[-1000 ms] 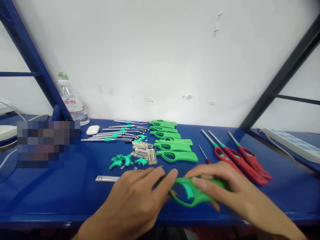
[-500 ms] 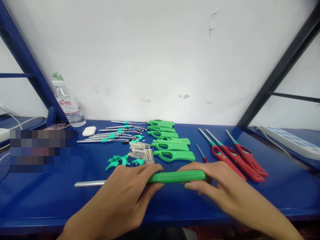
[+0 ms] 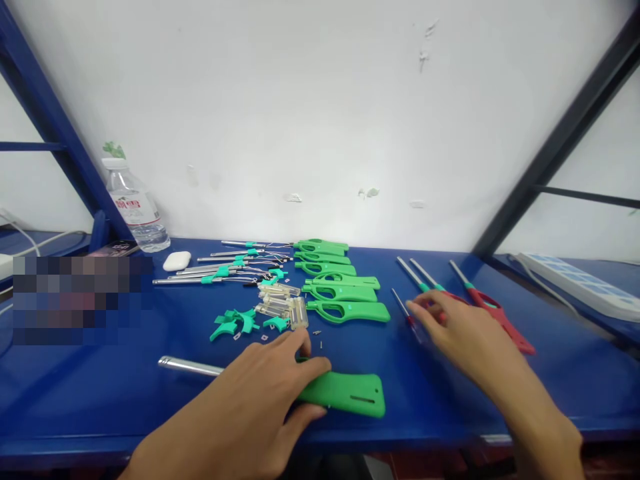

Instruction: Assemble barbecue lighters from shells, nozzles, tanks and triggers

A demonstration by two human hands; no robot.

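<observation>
My left hand (image 3: 265, 393) grips a green utility lighter (image 3: 345, 392) near the table's front edge, fingers above and thumb below. The lighter's metal tube (image 3: 190, 366) sticks out to the left, and its flat handle, with a slot and a small hole, faces up. My right hand (image 3: 460, 327) is over the screwdriver (image 3: 410, 321), fingers apart and slightly curled; I cannot tell whether it touches. Behind lie red lighters (image 3: 500, 317), partly hidden by that hand. Tiny screws (image 3: 321, 345) are beside my left fingertips.
Green lighter shells (image 3: 350, 311) are lined up at the middle. Left of them are clear fuel tanks (image 3: 283, 305), teal triggers (image 3: 235, 323) and metal tubes with wires (image 3: 187, 281). A water bottle (image 3: 137, 210), a white case (image 3: 177, 261) and a power strip (image 3: 585, 283) stand farther out.
My right hand has let go of the green lighter and moved right to the screwdriver. The lighter, still in my left hand, has turned from edge-on to flat side up and lowered.
</observation>
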